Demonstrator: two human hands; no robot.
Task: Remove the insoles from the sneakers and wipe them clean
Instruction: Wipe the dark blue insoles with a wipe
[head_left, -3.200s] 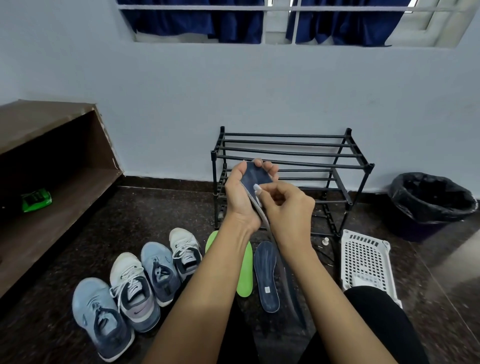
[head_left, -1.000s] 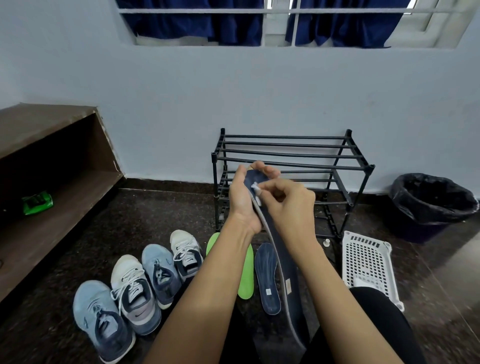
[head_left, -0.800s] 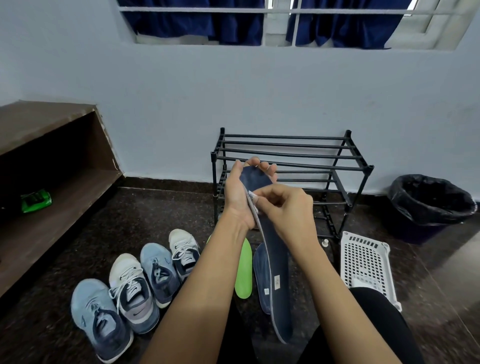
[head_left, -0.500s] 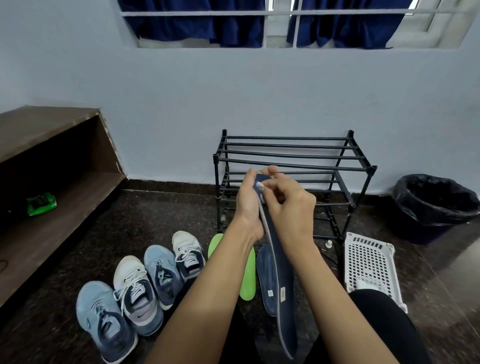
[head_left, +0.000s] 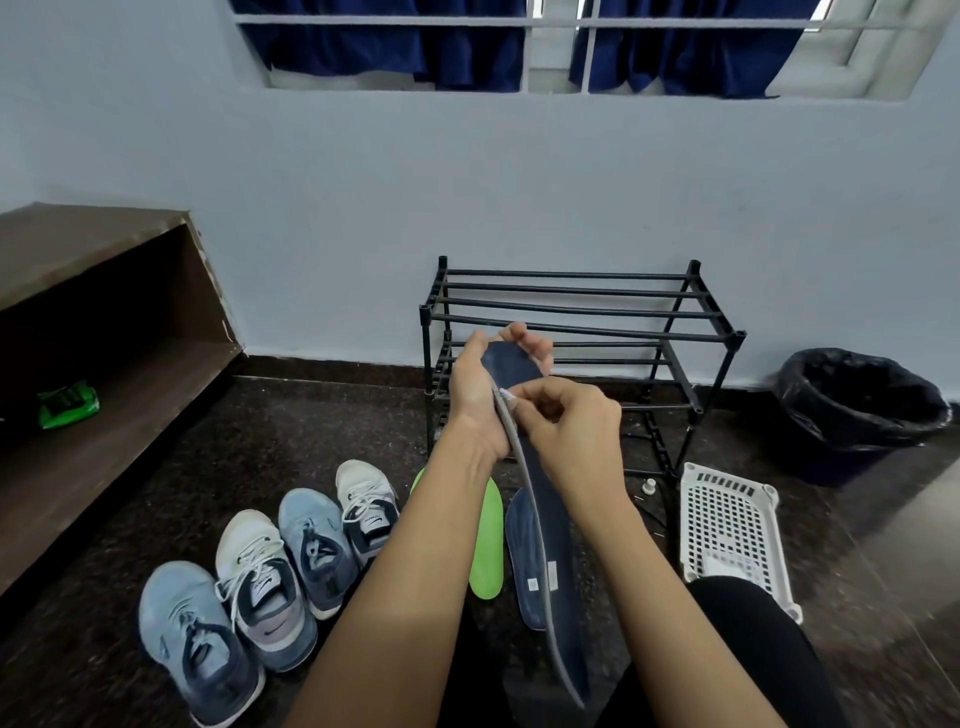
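A long dark blue insole (head_left: 551, 525) stands upright in front of me. My left hand (head_left: 480, 395) grips its upper end, fingers curled round the top. My right hand (head_left: 569, 423) pinches a small white wipe (head_left: 506, 396) against the insole's edge just below the left hand. On the floor lie a green insole (head_left: 488, 540) and another dark blue insole (head_left: 522, 551), side by side. Several sneakers, two blue (head_left: 195, 644) (head_left: 314, 545) and two white (head_left: 265, 587) (head_left: 369, 504), stand in a row at the lower left.
A black metal shoe rack (head_left: 571, 332) stands against the wall behind my hands. A white perforated basket (head_left: 727, 525) lies on the floor to the right, and a bin with a black bag (head_left: 857, 410) beyond it. A brown shelf (head_left: 104, 374) holds a green packet (head_left: 67, 402).
My right hand has slid the wipe a short way down the insole's edge. The left hand keeps its grip on the top, and the insole's lower end swings slightly.
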